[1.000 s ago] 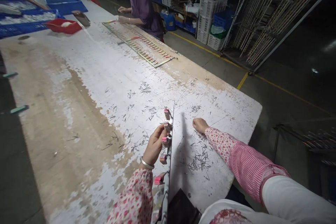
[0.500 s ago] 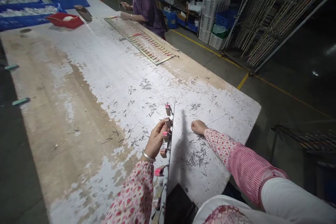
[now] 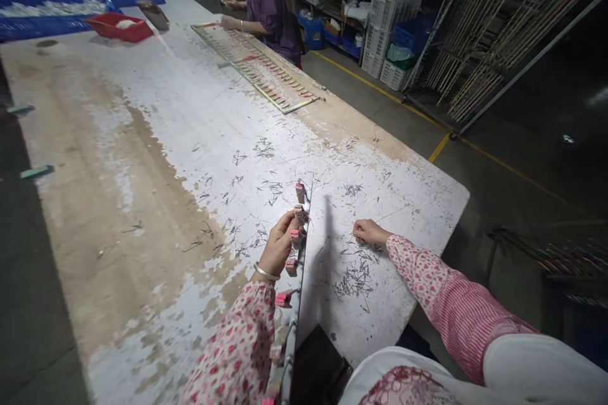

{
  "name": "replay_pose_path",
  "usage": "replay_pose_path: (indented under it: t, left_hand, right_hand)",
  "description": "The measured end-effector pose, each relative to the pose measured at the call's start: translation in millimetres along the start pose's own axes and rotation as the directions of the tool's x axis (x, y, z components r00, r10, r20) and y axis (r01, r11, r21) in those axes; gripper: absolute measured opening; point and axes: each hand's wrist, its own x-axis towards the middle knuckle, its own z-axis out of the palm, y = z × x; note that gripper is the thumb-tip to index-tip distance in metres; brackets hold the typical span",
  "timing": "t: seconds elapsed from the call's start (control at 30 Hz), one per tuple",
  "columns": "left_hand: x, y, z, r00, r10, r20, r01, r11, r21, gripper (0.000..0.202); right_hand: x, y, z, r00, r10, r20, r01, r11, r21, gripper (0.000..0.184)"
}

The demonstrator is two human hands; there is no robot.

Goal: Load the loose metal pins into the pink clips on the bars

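Observation:
A long narrow bar runs away from my body across the table, with several small pink-and-tan blocks along its left side. My left hand, wearing a bracelet, is closed around one small pink-topped block near the far end. Just nearer on the bar is another block. On the right of the bar my right hand rests low over the table with curled fingers; anything in them is hidden. A heap of thin dark wire pieces lies in front of that hand.
More wire pieces are scattered over the worn white table. Farther off lies a rack frame, beside a person in purple. A red tray and blue bins stand at far left.
My right hand has moved slightly to the right, away from the bar. My left hand stays on the same block, and the whole view has shifted a little.

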Motion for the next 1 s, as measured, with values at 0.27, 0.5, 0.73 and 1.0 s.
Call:
replay_pose_path:
  t: [0.27, 0.5, 0.73, 1.0]
  left_hand:
    - [1.6, 5.8, -1.9, 0.986, 0.03, 0.163, -0.033, 0.999, 0.017, 0.055]
    - [19.1, -2.5, -5.0, 0.955, 0.112, 0.274, -0.149, 0.982, 0.116, 0.04]
    - [23.4, -2.5, -4.3, 0.919, 0.181, 0.35, -0.289, 0.914, 0.286, 0.032]
    - [21.9, -3.9, -2.3, 0.919, 0.281, 0.275, -0.377, 0.83, 0.411, 0.026]
  right_hand:
    - [-17.4, -46.7, -35.5, 0.984, -0.173, -0.043, 0.172, 0.866, 0.47, 0.021]
    - [-35.9, -101.2, -66.7, 0.918, -0.313, -0.244, 0.384, 0.547, 0.744, 0.027]
    - [-47.1, -151.1, -76.1, 0.732, -0.501, -0.461, 0.643, 0.733, 0.224, 0.015]
    - [-47.9, -167.8, -74.5, 0.545, -0.69, -0.476, 0.707, 0.684, -0.181, 0.015]
